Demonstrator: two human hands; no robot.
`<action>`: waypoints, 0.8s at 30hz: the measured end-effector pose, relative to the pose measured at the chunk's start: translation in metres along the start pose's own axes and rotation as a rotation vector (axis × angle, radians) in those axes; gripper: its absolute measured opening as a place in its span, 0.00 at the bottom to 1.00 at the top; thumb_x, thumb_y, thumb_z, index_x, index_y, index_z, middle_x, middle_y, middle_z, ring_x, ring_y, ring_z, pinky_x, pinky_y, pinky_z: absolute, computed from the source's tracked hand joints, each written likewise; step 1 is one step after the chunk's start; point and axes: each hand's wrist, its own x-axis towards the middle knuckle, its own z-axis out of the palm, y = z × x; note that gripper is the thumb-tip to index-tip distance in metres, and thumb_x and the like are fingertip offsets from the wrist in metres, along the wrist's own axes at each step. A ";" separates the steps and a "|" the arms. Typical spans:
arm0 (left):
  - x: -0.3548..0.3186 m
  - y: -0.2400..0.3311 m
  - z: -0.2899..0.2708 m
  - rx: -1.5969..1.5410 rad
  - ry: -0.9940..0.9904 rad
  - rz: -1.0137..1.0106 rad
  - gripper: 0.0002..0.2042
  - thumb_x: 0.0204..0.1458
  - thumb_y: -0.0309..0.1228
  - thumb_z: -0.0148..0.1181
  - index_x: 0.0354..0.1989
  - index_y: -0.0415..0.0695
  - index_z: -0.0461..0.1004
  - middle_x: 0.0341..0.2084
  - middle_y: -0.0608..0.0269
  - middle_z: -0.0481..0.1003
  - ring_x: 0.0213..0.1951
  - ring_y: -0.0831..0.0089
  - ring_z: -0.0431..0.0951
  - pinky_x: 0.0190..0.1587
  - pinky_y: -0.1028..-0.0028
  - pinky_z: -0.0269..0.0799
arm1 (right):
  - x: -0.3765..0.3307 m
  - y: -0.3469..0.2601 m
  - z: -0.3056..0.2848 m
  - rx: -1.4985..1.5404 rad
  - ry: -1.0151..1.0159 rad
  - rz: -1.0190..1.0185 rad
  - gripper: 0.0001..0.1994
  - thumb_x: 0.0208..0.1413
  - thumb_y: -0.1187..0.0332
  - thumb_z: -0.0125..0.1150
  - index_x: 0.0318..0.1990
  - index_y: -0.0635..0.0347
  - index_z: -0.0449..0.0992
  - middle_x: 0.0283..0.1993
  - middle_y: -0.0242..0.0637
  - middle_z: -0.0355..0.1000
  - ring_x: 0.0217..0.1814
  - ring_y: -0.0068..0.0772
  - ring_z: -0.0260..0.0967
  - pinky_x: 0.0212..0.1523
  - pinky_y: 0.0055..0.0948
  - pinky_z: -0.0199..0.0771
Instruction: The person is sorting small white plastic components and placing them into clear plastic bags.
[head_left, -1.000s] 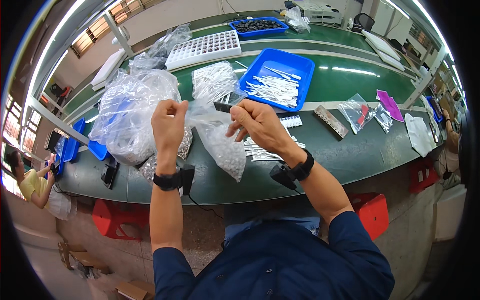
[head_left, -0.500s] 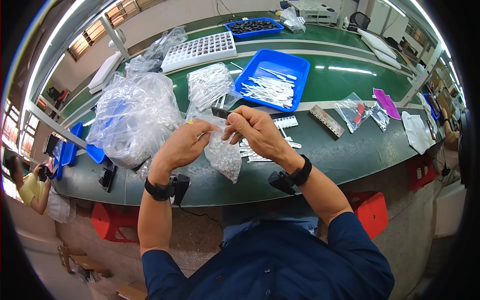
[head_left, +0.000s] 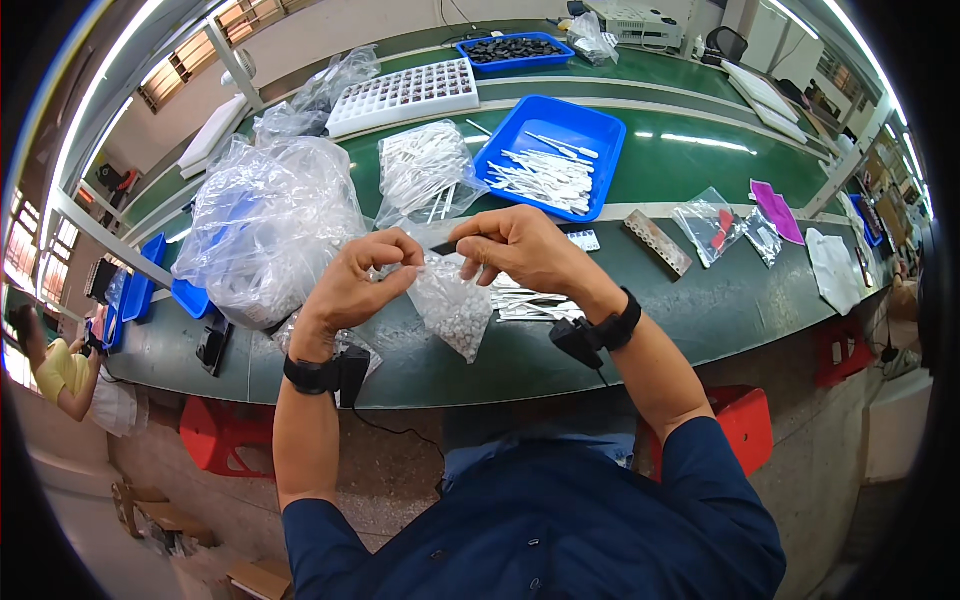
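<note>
A clear plastic bag (head_left: 458, 312) of small white pieces lies on the green bench below my hands. The thumb and forefinger of my left hand (head_left: 360, 280) pinch together at the bag's upper edge. Just right of it, my right hand (head_left: 525, 250) is closed on a small dark flat strip (head_left: 444, 248), which points left above the bag's mouth. The fingers of my right hand partly hide the strip. Beside the bag, under my right hand, lie several white plastic sticks (head_left: 532, 303).
Bulky clear bags (head_left: 270, 230) stand to the left. Beyond my hands are a bag of white sticks (head_left: 428, 165) and a blue tray (head_left: 612, 150) of more sticks. A perforated metal block (head_left: 657, 244) lies to the right. Red stools (head_left: 225, 440) stand below the bench edge.
The dark strip in my right hand has come down lower over the bag. My left hand's fingers have curled into a rounder pinch, with the thumb showing.
</note>
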 end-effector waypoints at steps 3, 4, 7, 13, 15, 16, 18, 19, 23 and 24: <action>0.000 -0.002 0.002 -0.062 0.027 0.013 0.05 0.54 0.20 0.65 0.27 0.34 0.77 0.35 0.66 0.78 0.39 0.77 0.75 0.44 0.76 0.68 | 0.003 -0.011 -0.011 -0.113 -0.101 0.029 0.12 0.65 0.68 0.62 0.49 0.69 0.81 0.36 0.37 0.81 0.35 0.25 0.79 0.37 0.23 0.81; 0.000 -0.003 0.003 -0.064 0.027 0.012 0.05 0.54 0.20 0.65 0.27 0.34 0.77 0.35 0.66 0.78 0.39 0.77 0.75 0.44 0.76 0.68 | 0.004 -0.014 -0.014 -0.170 -0.152 0.043 0.11 0.64 0.68 0.63 0.48 0.67 0.81 0.36 0.36 0.81 0.35 0.25 0.79 0.38 0.24 0.81; 0.000 -0.004 0.004 -0.056 0.064 0.024 0.06 0.54 0.20 0.66 0.27 0.33 0.78 0.34 0.65 0.79 0.38 0.76 0.76 0.43 0.75 0.70 | 0.008 -0.021 -0.016 -0.229 -0.189 0.043 0.10 0.63 0.70 0.64 0.47 0.66 0.82 0.36 0.35 0.82 0.36 0.24 0.80 0.40 0.24 0.81; 0.000 0.000 0.007 0.030 0.031 0.040 0.06 0.55 0.20 0.66 0.27 0.33 0.78 0.34 0.64 0.80 0.37 0.76 0.76 0.43 0.76 0.71 | 0.010 -0.021 -0.018 -0.310 -0.275 -0.033 0.09 0.62 0.71 0.65 0.46 0.63 0.84 0.36 0.35 0.82 0.37 0.23 0.80 0.42 0.24 0.80; 0.001 -0.006 0.007 0.011 0.049 0.014 0.06 0.55 0.20 0.66 0.27 0.33 0.78 0.34 0.63 0.80 0.37 0.76 0.76 0.42 0.76 0.71 | 0.009 -0.019 -0.016 -0.299 -0.289 -0.113 0.09 0.61 0.71 0.66 0.46 0.64 0.84 0.36 0.36 0.83 0.37 0.23 0.80 0.41 0.23 0.80; 0.001 -0.008 0.007 0.010 0.053 0.013 0.06 0.55 0.20 0.66 0.27 0.33 0.78 0.34 0.63 0.80 0.37 0.76 0.76 0.42 0.76 0.71 | 0.009 -0.018 -0.015 -0.293 -0.296 -0.153 0.09 0.61 0.72 0.67 0.46 0.64 0.84 0.36 0.37 0.83 0.37 0.24 0.80 0.41 0.23 0.80; 0.003 -0.012 0.009 -0.046 0.056 0.007 0.04 0.55 0.20 0.66 0.29 0.33 0.79 0.35 0.63 0.80 0.37 0.77 0.76 0.42 0.77 0.70 | 0.011 -0.016 -0.012 -0.273 -0.296 -0.148 0.09 0.60 0.72 0.68 0.46 0.64 0.84 0.36 0.37 0.83 0.37 0.23 0.80 0.41 0.22 0.79; 0.003 -0.013 0.010 -0.074 0.058 0.005 0.04 0.56 0.20 0.66 0.30 0.34 0.79 0.35 0.63 0.80 0.37 0.77 0.76 0.42 0.77 0.70 | 0.012 -0.015 -0.010 -0.252 -0.293 -0.144 0.09 0.60 0.71 0.68 0.46 0.64 0.84 0.36 0.36 0.83 0.37 0.22 0.80 0.41 0.22 0.79; 0.002 -0.010 0.008 -0.068 0.054 0.017 0.02 0.56 0.23 0.65 0.35 0.37 0.81 0.31 0.69 0.78 0.37 0.80 0.75 0.40 0.75 0.70 | 0.014 -0.010 -0.009 -0.150 -0.272 -0.059 0.10 0.58 0.71 0.71 0.45 0.65 0.84 0.36 0.35 0.83 0.36 0.19 0.78 0.40 0.19 0.77; 0.002 -0.010 0.007 -0.068 0.056 0.018 0.02 0.56 0.23 0.65 0.35 0.37 0.81 0.31 0.69 0.78 0.37 0.80 0.75 0.40 0.75 0.70 | 0.014 -0.009 -0.010 -0.108 -0.260 -0.018 0.10 0.57 0.70 0.72 0.45 0.65 0.84 0.36 0.35 0.83 0.36 0.18 0.78 0.39 0.18 0.77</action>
